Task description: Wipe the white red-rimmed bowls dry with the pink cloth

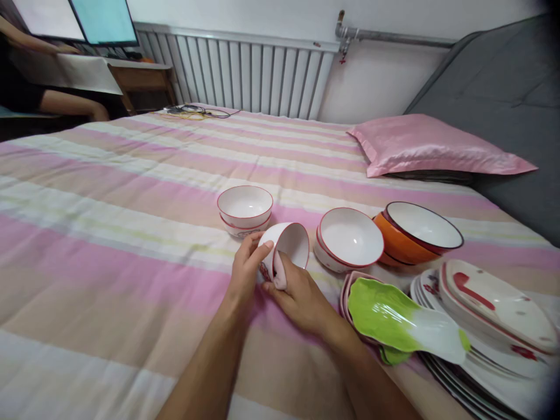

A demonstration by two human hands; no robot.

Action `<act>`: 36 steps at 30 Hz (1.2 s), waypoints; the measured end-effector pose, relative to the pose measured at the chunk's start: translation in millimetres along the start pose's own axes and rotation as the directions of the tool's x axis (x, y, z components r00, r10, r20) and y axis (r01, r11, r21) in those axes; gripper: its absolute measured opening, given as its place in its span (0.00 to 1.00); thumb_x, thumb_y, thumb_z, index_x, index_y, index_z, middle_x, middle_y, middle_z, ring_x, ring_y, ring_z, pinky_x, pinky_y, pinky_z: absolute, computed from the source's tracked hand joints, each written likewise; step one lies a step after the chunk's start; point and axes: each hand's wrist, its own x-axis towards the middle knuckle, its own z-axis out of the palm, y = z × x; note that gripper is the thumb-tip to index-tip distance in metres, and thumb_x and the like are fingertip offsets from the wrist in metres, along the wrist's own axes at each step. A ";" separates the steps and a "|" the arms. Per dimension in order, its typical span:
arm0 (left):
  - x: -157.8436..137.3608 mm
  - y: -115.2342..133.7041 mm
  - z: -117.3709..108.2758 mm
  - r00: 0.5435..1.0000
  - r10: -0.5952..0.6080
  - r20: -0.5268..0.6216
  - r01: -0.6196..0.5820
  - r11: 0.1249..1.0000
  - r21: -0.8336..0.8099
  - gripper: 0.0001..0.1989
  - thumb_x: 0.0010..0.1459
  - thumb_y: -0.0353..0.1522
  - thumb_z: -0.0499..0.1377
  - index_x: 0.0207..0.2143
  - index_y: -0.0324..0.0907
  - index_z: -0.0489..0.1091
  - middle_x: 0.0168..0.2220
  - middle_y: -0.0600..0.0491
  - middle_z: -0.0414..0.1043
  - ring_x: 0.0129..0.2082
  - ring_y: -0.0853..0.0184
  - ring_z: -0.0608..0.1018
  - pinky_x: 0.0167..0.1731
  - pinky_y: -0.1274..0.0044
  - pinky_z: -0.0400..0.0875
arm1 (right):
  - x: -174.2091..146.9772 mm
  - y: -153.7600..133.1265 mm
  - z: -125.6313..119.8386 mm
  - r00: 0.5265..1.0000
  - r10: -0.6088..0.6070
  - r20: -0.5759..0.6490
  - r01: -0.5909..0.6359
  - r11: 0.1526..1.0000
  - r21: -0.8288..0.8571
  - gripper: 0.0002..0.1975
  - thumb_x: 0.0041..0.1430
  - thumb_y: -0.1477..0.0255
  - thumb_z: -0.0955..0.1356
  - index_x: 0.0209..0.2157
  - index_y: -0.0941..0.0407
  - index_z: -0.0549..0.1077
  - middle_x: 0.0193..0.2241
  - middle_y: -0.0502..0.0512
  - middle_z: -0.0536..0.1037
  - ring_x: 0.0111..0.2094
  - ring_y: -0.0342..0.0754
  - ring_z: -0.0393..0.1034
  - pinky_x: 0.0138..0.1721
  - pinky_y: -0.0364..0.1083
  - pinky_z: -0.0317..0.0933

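A white bowl (pixel 294 240) with a red rim is tilted on its side between my hands, its mouth turned right. My left hand (pixel 248 265) is wrapped around its outer wall, thumb near the rim. My right hand (pixel 297 291) pinches a pale pink cloth (pixel 280 273) over the bowl's near rim, fingers inside and thumb outside. Just behind it stand two stacked white bowls (pixel 245 204) with red rims. To the right is another stack of red-rimmed bowls (pixel 350 236).
Orange bowls (pixel 406 236) are nested at the right. Nearer lie green leaf-shaped dishes (pixel 385 306) and a pile of plates (pixel 494 303). A pink pillow (pixel 437 143) rests by the headboard (pixel 494 93). Cables (pixel 192 111) lie at the far bed edge; a person (pixel 26 87) sits far left.
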 end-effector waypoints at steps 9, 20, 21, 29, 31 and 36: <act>3.5 -2.3 -0.8 0.999 -0.021 -0.025 0.021 1.000 0.007 0.21 0.47 0.43 0.61 0.42 0.41 0.69 0.41 0.49 0.74 0.44 0.58 0.75 0.35 0.73 0.67 | -5.8 4.5 -4.0 0.991 0.091 0.103 -0.055 0.950 -0.309 0.21 0.57 0.77 0.63 0.53 0.56 0.61 0.51 0.61 0.72 0.50 0.56 0.68 0.47 0.52 0.61; 6.8 -7.4 -2.0 1.000 0.001 0.006 -0.001 1.000 0.026 0.24 0.48 0.43 0.60 0.46 0.40 0.69 0.45 0.47 0.73 0.49 0.53 0.72 0.39 0.70 0.67 | -6.8 2.2 -4.9 0.988 0.133 0.075 -0.077 0.858 -0.508 0.26 0.55 0.83 0.59 0.56 0.57 0.62 0.57 0.63 0.68 0.59 0.54 0.60 0.58 0.54 0.50; 6.6 -7.0 -1.7 1.000 0.015 0.015 -0.015 1.000 0.022 0.24 0.48 0.43 0.60 0.46 0.40 0.69 0.46 0.47 0.73 0.50 0.53 0.72 0.41 0.70 0.67 | -6.7 1.1 -6.2 0.989 0.134 0.070 -0.082 0.864 -0.498 0.24 0.56 0.81 0.60 0.54 0.57 0.64 0.54 0.63 0.71 0.55 0.55 0.64 0.54 0.53 0.55; 1.2 -0.9 1.9 0.997 0.069 0.020 -0.068 0.996 -0.060 0.22 0.50 0.41 0.60 0.46 0.41 0.71 0.46 0.49 0.74 0.48 0.57 0.73 0.43 0.71 0.68 | -2.8 -1.4 -13.4 0.991 0.136 -0.016 -0.135 0.990 0.039 0.12 0.59 0.65 0.64 0.43 0.54 0.72 0.29 0.52 0.78 0.27 0.48 0.71 0.29 0.43 0.60; 1.9 -2.1 1.5 0.999 0.052 0.002 -0.052 0.997 -0.060 0.22 0.49 0.42 0.60 0.44 0.40 0.71 0.44 0.48 0.75 0.45 0.58 0.75 0.40 0.71 0.68 | -0.9 0.9 -12.6 0.982 0.185 -0.033 -0.167 0.942 0.292 0.16 0.58 0.63 0.65 0.46 0.54 0.71 0.21 0.47 0.73 0.18 0.43 0.64 0.21 0.41 0.58; 3.8 -5.6 -0.3 0.998 0.035 0.049 -0.034 0.999 -0.018 0.24 0.48 0.40 0.61 0.46 0.38 0.68 0.43 0.47 0.75 0.42 0.58 0.75 0.39 0.70 0.68 | 3.4 1.6 -11.1 0.920 0.371 -0.127 -0.172 0.673 0.720 0.23 0.51 0.61 0.70 0.47 0.59 0.70 0.14 0.42 0.65 0.11 0.37 0.53 0.12 0.37 0.52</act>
